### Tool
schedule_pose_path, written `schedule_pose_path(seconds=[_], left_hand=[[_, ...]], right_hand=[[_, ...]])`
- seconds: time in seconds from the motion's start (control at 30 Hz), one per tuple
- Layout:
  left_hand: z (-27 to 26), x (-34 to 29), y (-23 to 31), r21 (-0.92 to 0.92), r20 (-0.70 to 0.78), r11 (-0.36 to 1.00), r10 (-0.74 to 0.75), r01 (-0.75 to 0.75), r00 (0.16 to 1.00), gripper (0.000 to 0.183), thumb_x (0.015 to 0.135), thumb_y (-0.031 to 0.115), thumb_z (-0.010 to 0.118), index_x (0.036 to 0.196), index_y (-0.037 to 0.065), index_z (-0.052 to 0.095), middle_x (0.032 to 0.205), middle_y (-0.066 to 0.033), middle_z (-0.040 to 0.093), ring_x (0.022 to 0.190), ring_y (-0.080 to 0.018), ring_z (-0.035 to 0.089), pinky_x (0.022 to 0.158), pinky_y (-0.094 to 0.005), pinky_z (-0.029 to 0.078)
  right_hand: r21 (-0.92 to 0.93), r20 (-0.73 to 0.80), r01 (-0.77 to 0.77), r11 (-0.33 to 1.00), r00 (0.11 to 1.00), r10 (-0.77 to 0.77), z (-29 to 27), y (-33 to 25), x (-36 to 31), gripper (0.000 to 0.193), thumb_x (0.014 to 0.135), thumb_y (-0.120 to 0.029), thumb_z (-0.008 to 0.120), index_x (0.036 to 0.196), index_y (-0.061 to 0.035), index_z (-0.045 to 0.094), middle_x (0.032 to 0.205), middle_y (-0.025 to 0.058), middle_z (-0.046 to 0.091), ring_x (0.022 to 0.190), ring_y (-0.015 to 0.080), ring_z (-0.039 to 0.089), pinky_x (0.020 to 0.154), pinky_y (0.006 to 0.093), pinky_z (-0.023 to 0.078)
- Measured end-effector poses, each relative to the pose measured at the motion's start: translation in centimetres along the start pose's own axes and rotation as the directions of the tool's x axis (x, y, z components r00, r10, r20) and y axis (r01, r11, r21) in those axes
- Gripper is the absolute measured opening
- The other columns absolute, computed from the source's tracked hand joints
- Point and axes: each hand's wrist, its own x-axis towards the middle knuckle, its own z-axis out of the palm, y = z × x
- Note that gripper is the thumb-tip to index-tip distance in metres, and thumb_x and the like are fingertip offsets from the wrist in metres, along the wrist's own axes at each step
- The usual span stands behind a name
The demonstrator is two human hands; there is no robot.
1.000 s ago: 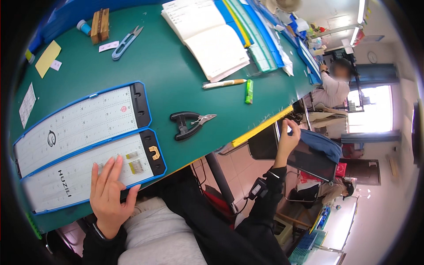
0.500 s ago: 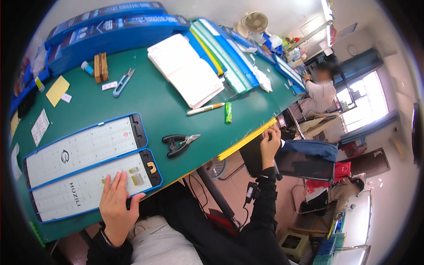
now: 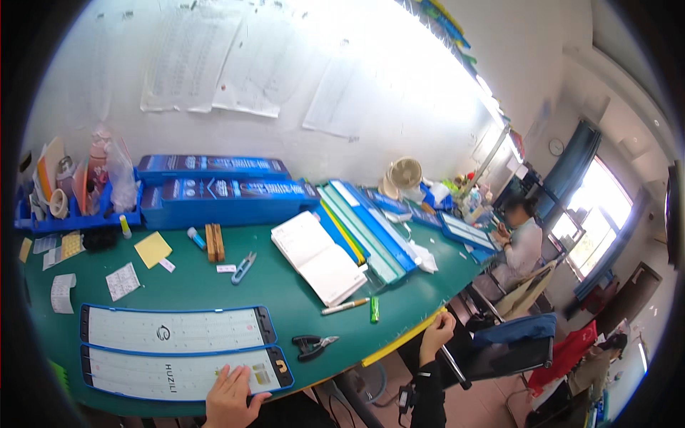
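On the green table lies an opened flat case (image 3: 214,324) with a blue rim and white, ruled inner panels. My left hand (image 3: 234,398) rests on the near panel, fingers outstretched, beside small yellowish patches (image 3: 261,374). My right hand (image 3: 437,335) is at the table's front edge, by the far end of a yellow strip (image 3: 399,339) that runs along that edge. Its fingers are curled and pinched together; whatever they hold is too small to tell. Black-handled nippers (image 3: 311,347) lie between the case and the strip.
An open notebook (image 3: 317,257), a pen (image 3: 345,307) and a green packet (image 3: 374,309) lie mid-table. Thread snips (image 3: 244,268) and a wooden block (image 3: 214,242) are farther left. Blue boxes (image 3: 228,203) stand against the wall. Another person (image 3: 519,242) sits at the far right end.
The view has tilted upward, showing more wall and placing the table lower. Both hands keep about the same places, left on the case and right at the strip's far end.
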Motion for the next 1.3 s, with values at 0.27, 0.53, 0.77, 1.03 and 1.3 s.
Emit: schedule_pose_path(seconds=[0.27,0.53,0.77,1.03,1.3], left_hand=[[-2.2,2.8,2.3,-0.247,0.134,0.969,0.043,-0.008,0.990,0.061,0.077,0.021,0.076,0.130,0.001,0.054,0.116,-0.0194,0.064,0.113,-0.0418,0.059,0.108,-0.0501,0.036],[-6.4,2.0,2.3,-0.899,0.437,0.331,0.657,0.285,0.615,0.035,0.095,0.025,0.062,0.121,0.001,0.058,0.100,-0.0149,0.069,0.102,-0.0328,0.066,0.111,-0.0476,0.034],[-13.3,-1.9,-0.4,-0.880,0.390,0.056,-0.483,0.472,0.784,0.026,0.106,0.024,0.041,0.087,0.007,0.049,0.089,-0.0073,0.064,0.088,-0.0161,0.062,0.086,-0.0298,0.049],[-14.2,-4.4,-5.0,-0.853,0.193,0.204,-0.732,0.480,0.654,0.017,0.101,0.014,0.051,0.102,0.000,0.061,0.088,-0.0031,0.061,0.076,-0.0109,0.058,0.072,-0.0260,0.050],[-14.6,-1.5,-2.9,-0.618,0.078,0.544,-0.675,0.567,0.734,0.023,0.095,0.020,0.061,0.093,-0.002,0.068,0.072,-0.0073,0.066,0.063,-0.0136,0.062,0.061,-0.0301,0.049]], right_hand=[[0.726,0.346,0.226,0.650,0.696,-0.629,-7.8,-26.0,-7.2,0.011,0.067,0.003,0.062,0.071,-0.0072,0.059,0.079,0.0091,0.061,0.087,0.0318,0.062,0.089,0.0414,0.044],[0.449,0.520,-0.874,0.185,0.087,-0.850,-8.9,-33.3,-5.1,0.016,0.094,-0.015,0.060,0.083,-0.0060,0.054,0.088,0.0094,0.059,0.092,0.0282,0.061,0.085,0.0399,0.047],[0.435,0.759,-0.897,0.079,0.318,-0.568,-1.9,-34.9,-2.6,0.014,0.100,-0.020,0.055,0.104,-0.0075,0.057,0.101,0.0025,0.059,0.102,0.0215,0.061,0.088,0.0358,0.047],[0.159,0.815,-0.975,0.157,0.040,-0.579,5.5,-35.2,-5.8,0.015,0.100,-0.021,0.056,0.109,-0.0093,0.057,0.099,0.0010,0.061,0.100,0.0199,0.061,0.088,0.0376,0.048],[0.573,0.816,-0.059,0.817,-0.054,-0.576,8.0,-34.9,-8.4,0.016,0.092,-0.008,0.056,0.106,0.0006,0.056,0.104,0.0187,0.060,0.095,0.0328,0.061,0.080,0.0379,0.049]])
